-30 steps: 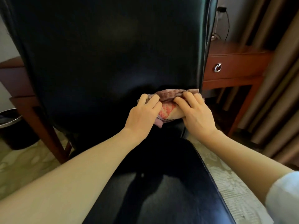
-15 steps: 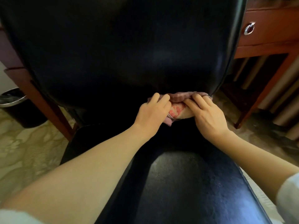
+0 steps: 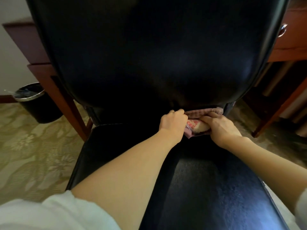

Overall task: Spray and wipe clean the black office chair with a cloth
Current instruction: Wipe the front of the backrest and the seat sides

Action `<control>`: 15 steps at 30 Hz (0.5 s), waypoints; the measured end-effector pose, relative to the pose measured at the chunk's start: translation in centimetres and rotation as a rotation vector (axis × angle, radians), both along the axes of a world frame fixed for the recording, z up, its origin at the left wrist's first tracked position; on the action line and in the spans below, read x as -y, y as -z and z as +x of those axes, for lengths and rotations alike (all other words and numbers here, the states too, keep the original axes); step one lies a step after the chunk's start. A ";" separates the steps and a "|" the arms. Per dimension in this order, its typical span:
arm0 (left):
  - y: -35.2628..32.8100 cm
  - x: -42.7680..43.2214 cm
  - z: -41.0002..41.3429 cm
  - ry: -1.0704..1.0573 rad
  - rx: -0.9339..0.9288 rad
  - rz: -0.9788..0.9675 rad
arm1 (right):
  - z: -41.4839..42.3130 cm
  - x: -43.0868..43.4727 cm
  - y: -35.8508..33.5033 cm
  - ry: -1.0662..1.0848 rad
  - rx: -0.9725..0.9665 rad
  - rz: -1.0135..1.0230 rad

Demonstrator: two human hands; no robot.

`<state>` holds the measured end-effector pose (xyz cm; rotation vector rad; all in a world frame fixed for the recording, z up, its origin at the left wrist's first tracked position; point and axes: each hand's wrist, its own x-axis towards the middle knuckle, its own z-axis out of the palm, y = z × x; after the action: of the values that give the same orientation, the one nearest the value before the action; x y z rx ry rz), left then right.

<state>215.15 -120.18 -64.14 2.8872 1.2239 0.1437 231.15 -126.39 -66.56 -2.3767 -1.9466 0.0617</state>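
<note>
The black office chair fills the view, its tall glossy backrest above and its seat below. A pink and red patterned cloth is bunched in the gap where backrest meets seat, right of centre. My left hand grips the cloth's left end with curled fingers. My right hand holds the cloth's right part, fingers bent over it and pressing it into the gap. Much of the cloth is hidden under both hands. No spray bottle is in view.
A wooden desk stands behind the chair, with a leg at left and a drawer with a ring handle at right. A black waste bin sits on the patterned carpet at left. Curtains hang at right.
Both hands and the cloth slid down the backrest into the gap at the seat. My fingers curled tighter on the cloth. The view tilted downward and moved closer.
</note>
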 end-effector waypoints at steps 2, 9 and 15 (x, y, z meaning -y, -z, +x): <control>-0.2 0.7 -0.9 0.010 -0.014 0.000 | -0.8 0.4 -0.8 -0.018 -0.012 -0.047; -1.2 3.4 -9.4 0.071 0.016 -0.011 | -6.6 3.4 -2.6 -0.237 0.031 0.137; -6.5 4.3 -15.2 0.069 0.056 0.092 | -10.8 3.6 -9.3 -0.339 0.090 0.261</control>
<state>199.94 -124.51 -57.66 2.9769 1.1367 0.2860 220.30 -130.01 -57.27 -1.9029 -2.2212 -0.2697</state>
